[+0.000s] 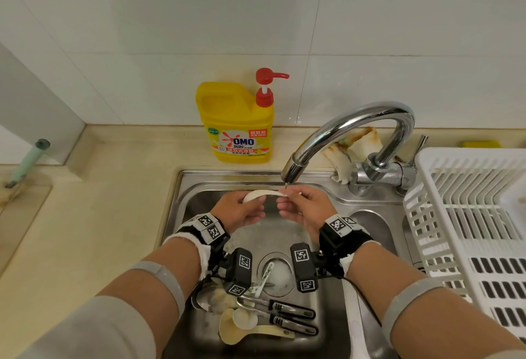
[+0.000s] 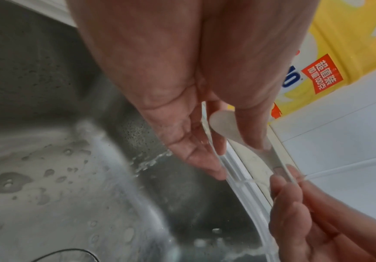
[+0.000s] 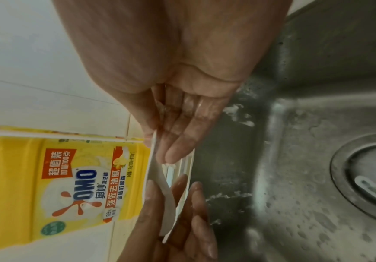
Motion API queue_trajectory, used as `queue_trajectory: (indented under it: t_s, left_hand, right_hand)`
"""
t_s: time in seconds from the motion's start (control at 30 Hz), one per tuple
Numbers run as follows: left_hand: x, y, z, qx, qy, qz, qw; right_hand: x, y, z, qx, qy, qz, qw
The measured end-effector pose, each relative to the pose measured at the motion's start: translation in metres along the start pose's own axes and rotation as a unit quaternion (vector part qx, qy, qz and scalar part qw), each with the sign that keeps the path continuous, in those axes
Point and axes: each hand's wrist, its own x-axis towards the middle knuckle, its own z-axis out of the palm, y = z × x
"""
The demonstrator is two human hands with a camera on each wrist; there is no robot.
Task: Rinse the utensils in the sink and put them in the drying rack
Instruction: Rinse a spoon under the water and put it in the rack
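A white spoon (image 1: 263,194) is held level just under the faucet spout (image 1: 291,172), over the steel sink (image 1: 187,205). My left hand (image 1: 256,205) pinches its bowl end (image 2: 221,122) between thumb and fingers. My right hand (image 1: 284,198) pinches the handle end (image 3: 154,150). Water droplets splash below the hands. More utensils lie on the sink floor near me: a patterned ceramic spoon (image 1: 264,276) across the drain, black-handled metal pieces (image 1: 293,314), a beige rice paddle (image 1: 250,331). The white drying rack (image 1: 455,216) stands to the right of the sink.
A yellow detergent pump bottle (image 1: 237,122) stands on the counter behind the sink. A crumpled cloth (image 1: 353,148) lies behind the faucet base. A yellow sponge (image 1: 478,144) sits behind the rack. Beige counter (image 1: 99,216) extends to the left.
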Motion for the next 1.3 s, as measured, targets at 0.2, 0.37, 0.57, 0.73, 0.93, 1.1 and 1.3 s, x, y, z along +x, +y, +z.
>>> queue_trajectory:
  t_s: [0.2,0.37,0.57,0.73,0.93,1.1,1.3]
  left_hand:
    - [0.002,-0.002,0.006,0.015,-0.016,0.008,1.0]
    - [0.003,0.003,0.017,0.011,-0.018,0.038,0.999]
    - [0.009,0.007,0.032,-0.041,-0.022,0.033,0.998]
    - [0.009,0.011,0.036,-0.181,-0.026,0.002,0.983]
    - [0.007,0.014,0.042,-0.215,-0.043,-0.035,0.975]
    - [0.008,0.012,0.049,-0.225,-0.031,-0.031,0.973]
    - [0.008,0.014,0.051,-0.189,-0.014,-0.017,0.982]
  right_hand:
    - [0.001,0.001,-0.008,-0.107,0.02,-0.039,0.993]
    - [0.0,0.001,-0.009,-0.034,0.043,-0.028,0.998]
    - [-0.002,-0.001,-0.018,0.018,0.071,-0.017,0.997]
    - [-0.005,-0.003,-0.028,0.051,0.093,-0.013,0.994]
    - [-0.009,0.001,-0.035,0.063,0.143,0.024,0.987]
    - [-0.008,0.0,-0.034,0.089,0.153,0.016,0.984]
    - [-0.008,0.002,-0.031,0.097,0.135,0.013,0.986]
